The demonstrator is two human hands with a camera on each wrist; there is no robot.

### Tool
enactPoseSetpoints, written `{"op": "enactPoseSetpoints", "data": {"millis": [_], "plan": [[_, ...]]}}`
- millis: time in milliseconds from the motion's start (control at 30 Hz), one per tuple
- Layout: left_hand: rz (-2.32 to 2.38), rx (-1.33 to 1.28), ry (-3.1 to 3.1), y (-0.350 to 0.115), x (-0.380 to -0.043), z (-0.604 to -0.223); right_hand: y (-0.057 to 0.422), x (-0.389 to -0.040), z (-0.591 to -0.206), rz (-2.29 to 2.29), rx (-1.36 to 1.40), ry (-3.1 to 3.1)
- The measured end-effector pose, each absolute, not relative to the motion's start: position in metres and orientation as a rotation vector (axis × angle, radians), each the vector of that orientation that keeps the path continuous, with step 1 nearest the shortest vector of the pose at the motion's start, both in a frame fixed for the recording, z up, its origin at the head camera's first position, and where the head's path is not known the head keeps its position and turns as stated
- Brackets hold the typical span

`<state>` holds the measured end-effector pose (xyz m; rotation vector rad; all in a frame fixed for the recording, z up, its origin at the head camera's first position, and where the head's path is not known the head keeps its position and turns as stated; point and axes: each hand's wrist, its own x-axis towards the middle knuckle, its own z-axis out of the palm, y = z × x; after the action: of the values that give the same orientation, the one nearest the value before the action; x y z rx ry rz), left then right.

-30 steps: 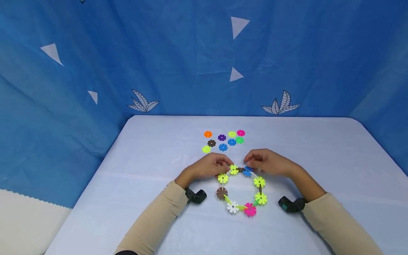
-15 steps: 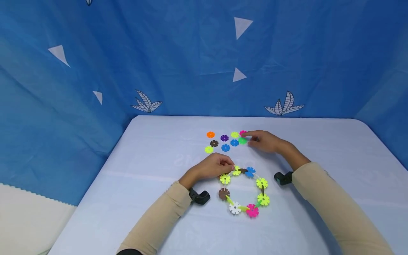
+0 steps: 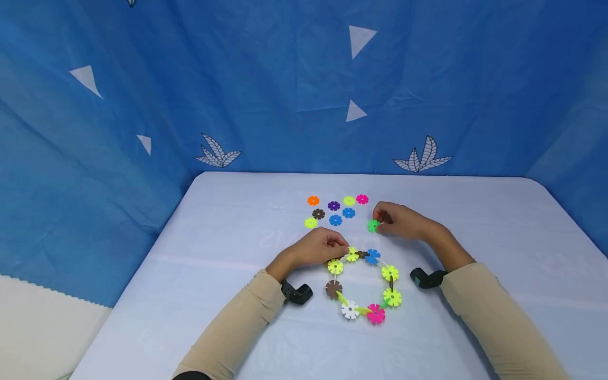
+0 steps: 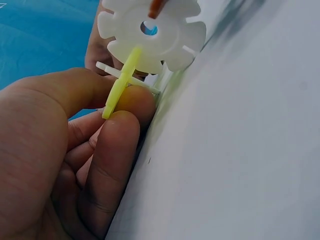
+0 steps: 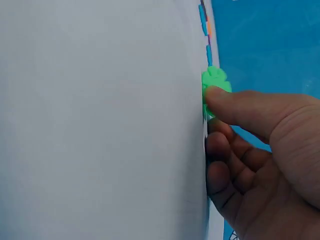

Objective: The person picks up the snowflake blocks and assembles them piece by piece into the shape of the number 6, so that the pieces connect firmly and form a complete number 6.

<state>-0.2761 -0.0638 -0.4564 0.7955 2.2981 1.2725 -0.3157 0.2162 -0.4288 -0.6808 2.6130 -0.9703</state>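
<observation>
On the white table lies a ring of slotted flower-shaped plastic discs, with a blue disc [image 3: 372, 257], a pink disc [image 3: 376, 314] and a white disc [image 3: 350, 310] among yellow and brown ones. At the ring's upper left, my left hand [image 3: 317, 248] pinches a yellow disc [image 3: 352, 254]. The left wrist view shows a yellow disc [image 4: 118, 90] edge-on at my fingertips, near a large white disc [image 4: 145, 32]. Beyond the ring, my right hand [image 3: 404, 220] pinches a loose green disc [image 3: 373, 226] between thumb and finger, also seen in the right wrist view.
Several loose discs lie flat behind the ring, among them an orange disc [image 3: 313, 200], a purple disc [image 3: 334, 206] and a pink disc [image 3: 362, 199]. A blue patterned cloth [image 3: 285, 95] hangs behind the white table [image 3: 228, 211].
My right hand has left the ring's blue disc, reached to the loose discs and picked up the green one, drawing it toward the ring. The left hand stays at the ring.
</observation>
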Motion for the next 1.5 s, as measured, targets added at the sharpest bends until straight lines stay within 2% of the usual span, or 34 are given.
{"op": "enactPoseSetpoints", "data": {"millis": [533,1500], "plan": [[1.339,0.747,2.226,-0.064,-0.275,-0.453,0.201,-0.280,-0.427,-1.195,-0.730,2.394],[1.380,0.811,2.091,-0.066,-0.277,-0.455,0.187,-0.269,-0.427,-1.183,-0.951,2.421]]}}
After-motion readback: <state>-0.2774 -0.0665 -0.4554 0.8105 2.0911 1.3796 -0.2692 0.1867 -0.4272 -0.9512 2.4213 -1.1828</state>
